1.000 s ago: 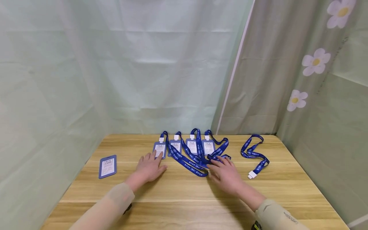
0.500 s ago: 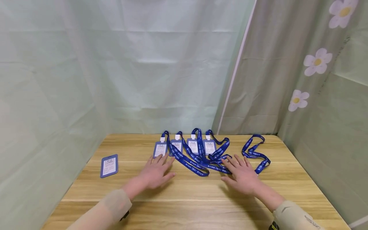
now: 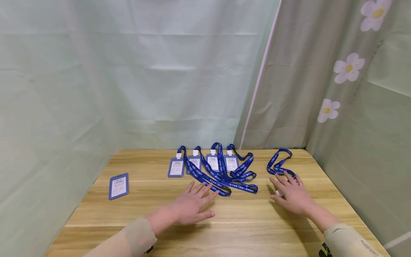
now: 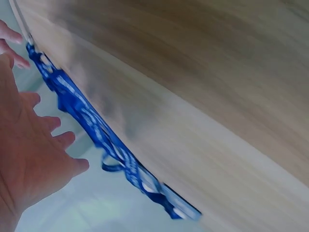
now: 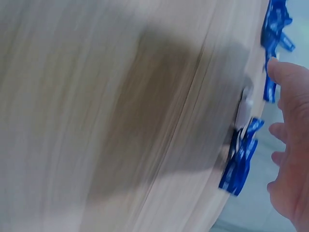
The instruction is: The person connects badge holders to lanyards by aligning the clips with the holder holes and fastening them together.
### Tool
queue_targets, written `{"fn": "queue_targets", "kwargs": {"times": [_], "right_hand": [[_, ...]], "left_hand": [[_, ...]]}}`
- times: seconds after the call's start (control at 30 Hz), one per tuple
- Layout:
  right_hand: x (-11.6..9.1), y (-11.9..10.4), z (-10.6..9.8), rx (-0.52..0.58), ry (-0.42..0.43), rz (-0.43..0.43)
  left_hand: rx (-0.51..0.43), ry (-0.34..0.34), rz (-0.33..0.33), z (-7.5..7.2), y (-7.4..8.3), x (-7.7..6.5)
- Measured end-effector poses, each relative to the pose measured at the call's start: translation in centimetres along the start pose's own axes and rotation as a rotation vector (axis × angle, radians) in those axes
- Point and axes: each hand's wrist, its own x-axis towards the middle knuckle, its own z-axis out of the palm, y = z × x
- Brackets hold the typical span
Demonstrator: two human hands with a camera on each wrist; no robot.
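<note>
My left hand (image 3: 191, 207) is held with fingers spread over the table, just in front of the looped ends of the blue lanyards (image 3: 221, 162). It holds nothing. Those lanyards are clipped to several blue badge holders (image 3: 176, 167) in a row, their straps overlapping. Over the near end of a loose blue lanyard (image 3: 277, 167) is my right hand (image 3: 293, 196), fingers loosely extended. Part of that strap is hidden; its white clip (image 3: 279, 193) shows beside the thumb. In the right wrist view the loose lanyard (image 5: 239, 164) lies apart from the fingers.
A single blue badge holder (image 3: 118, 186) without a strap lies at the left of the wooden table (image 3: 224, 232). Pale curtains (image 3: 179, 89) hang close behind the table and at both sides.
My right hand has moved right, from the overlapping lanyards to the loose one. My left hand has drawn back and right from the leftmost badge holder. The lanyards lie nearly as before.
</note>
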Motion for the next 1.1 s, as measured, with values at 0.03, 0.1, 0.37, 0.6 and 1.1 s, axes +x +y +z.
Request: {"fn": "queue_targets", "kwargs": {"times": [0.03, 0.1, 0.37, 0.6, 1.1], "right_hand": [[-0.1, 0.3, -0.1, 0.001, -0.005, 0.005], [-0.2, 0.9, -0.2, 0.002, -0.016, 0.014], [-0.7, 3.0, -0.6, -0.007, -0.039, 0.016], [-1.1, 4.0, -0.6, -0.028, 0.001, -0.052], [-2.1, 4.0, 0.2, -0.042, 0.024, -0.122]], "left_hand": [[0.001, -0.001, 0.013, 0.0, 0.3, 0.1], [0.0, -0.003, 0.036, 0.0, 1.0, 0.5], [0.002, -0.001, 0.112, -0.4, 3.9, 2.2], [0.031, 0.006, 0.154, -0.2, 6.4, 3.8], [0.118, -0.04, 0.217, 1.0, 10.3, 6.1]]}}
